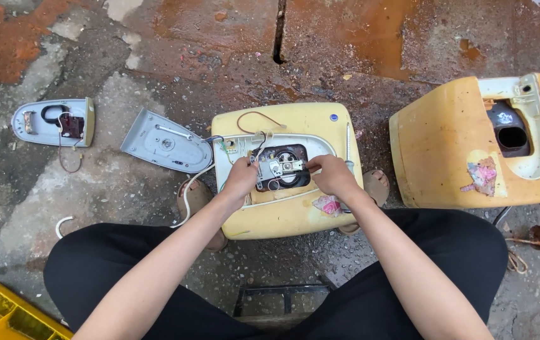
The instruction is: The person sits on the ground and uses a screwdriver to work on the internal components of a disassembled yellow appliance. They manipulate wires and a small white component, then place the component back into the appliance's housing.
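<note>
— Yellowed casing point(289, 217) sits on the wet ground between the knees; hands?
— Left hand point(240, 178) and right hand point(331, 176) both pinch the metal mechanism point(280, 167) in its opening; second casing point(446, 151) lies right

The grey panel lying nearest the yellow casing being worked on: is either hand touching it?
No: the grey panel lies apart on the ground, while both hands are at the metal mechanism.

The person is wearing black trousers point(156, 264) and brown sandals point(194, 195). The arms are bare, with no sleeves, and both hands are bare too.
</note>
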